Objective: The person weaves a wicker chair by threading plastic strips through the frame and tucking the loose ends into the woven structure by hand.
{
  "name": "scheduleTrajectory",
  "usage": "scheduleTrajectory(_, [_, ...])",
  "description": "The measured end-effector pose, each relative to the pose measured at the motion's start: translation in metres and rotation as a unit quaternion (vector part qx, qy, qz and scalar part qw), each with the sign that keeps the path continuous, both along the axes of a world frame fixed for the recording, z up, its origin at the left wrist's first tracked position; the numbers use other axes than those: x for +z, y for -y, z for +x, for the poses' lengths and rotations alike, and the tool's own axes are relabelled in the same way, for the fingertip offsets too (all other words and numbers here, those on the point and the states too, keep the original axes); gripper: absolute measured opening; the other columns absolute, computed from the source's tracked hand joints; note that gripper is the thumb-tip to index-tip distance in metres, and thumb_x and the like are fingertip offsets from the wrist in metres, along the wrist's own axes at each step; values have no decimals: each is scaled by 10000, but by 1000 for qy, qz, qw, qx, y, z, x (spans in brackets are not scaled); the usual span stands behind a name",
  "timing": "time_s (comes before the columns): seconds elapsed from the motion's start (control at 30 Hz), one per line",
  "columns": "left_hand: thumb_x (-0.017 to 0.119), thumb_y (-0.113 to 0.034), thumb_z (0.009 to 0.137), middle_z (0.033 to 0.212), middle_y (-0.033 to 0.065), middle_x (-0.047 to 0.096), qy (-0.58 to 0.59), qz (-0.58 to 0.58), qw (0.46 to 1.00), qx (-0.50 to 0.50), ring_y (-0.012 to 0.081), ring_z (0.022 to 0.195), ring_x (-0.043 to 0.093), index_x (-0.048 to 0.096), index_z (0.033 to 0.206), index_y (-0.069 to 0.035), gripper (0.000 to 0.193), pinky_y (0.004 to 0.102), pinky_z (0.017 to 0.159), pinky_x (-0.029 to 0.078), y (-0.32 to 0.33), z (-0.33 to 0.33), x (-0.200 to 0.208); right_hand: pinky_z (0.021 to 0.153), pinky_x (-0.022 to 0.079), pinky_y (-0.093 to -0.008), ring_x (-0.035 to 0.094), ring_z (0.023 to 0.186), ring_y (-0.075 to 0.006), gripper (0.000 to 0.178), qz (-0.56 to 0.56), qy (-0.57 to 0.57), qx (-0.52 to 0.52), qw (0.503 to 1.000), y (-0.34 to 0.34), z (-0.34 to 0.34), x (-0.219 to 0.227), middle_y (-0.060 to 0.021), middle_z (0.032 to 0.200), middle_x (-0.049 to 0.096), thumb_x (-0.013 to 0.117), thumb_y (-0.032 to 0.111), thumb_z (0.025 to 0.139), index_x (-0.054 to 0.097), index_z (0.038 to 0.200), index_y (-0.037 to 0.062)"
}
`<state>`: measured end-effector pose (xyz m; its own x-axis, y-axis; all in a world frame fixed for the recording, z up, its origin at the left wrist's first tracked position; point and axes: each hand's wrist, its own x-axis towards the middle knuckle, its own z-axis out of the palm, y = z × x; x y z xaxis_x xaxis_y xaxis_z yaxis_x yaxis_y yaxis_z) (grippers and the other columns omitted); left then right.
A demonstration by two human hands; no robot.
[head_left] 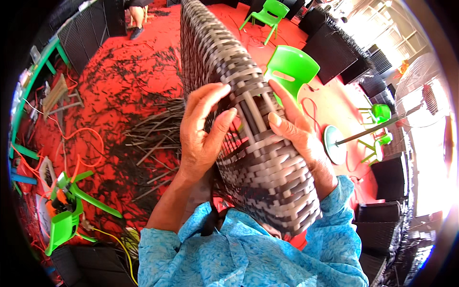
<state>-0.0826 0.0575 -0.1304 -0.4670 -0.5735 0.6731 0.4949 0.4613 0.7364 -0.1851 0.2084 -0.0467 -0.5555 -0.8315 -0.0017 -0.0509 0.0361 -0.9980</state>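
Observation:
A long wicker panel (287, 179) of brown-grey flat strips stands between my forearms, its woven edge facing up. At mid-length the weave has a gap where bare lengthwise strips (253, 112) show. My left hand (201, 126) grips the panel's left side at this gap, with index finger and thumb bent over the edge and the other fingers partly hidden. Across the gap, my right hand (299, 129) holds the right side. Its thumb rests on the edge by the strips and its index finger lies along the side; its remaining fingers are hidden.
Loose strips (158, 129) and dark scraps litter the red floor. Green chairs (292, 67) stand ahead on the right, near a pedestal fan (334, 143). A green plastic stool (67, 210) lies among cables at left. Dark woven pieces (330, 52) line the right; a person's leg (137, 19) shows far ahead.

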Motion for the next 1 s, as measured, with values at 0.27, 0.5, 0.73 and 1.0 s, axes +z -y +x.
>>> scheduleTrajectory(0.27, [644,-38,824,1084,114,572,50,-85,993,62,218,997,546,641,1075,-17,252,313,883,431,7,18,25,992,383,-319,473,1185,-185,611,-145,204,-14,968,1,24,-20,-120,1323,475,563,252,933,286,1414,-4])
scheduleTrajectory(0.5, [683,-52,780,1003,61,605,133,-217,960,112,211,946,520,702,915,-51,136,317,835,425,14,13,52,993,392,-332,479,1164,-191,574,-133,65,66,987,5,8,-39,-132,1282,504,578,244,926,341,1384,-8])
scheduleTrajectory(0.73, [678,-24,767,1010,71,604,174,-194,959,113,202,959,524,703,913,-49,150,307,855,421,16,20,52,935,445,-295,559,1068,-132,346,-118,176,72,975,34,-26,-66,-72,1146,613,537,203,951,536,1237,11])
scheduleTrajectory(1.0, [666,-17,765,1034,76,597,173,-182,962,106,203,970,508,702,930,-60,174,306,857,412,17,22,50,828,503,-268,627,884,-114,274,-179,287,299,892,74,-39,-87,-53,1019,671,654,112,849,632,1100,3])
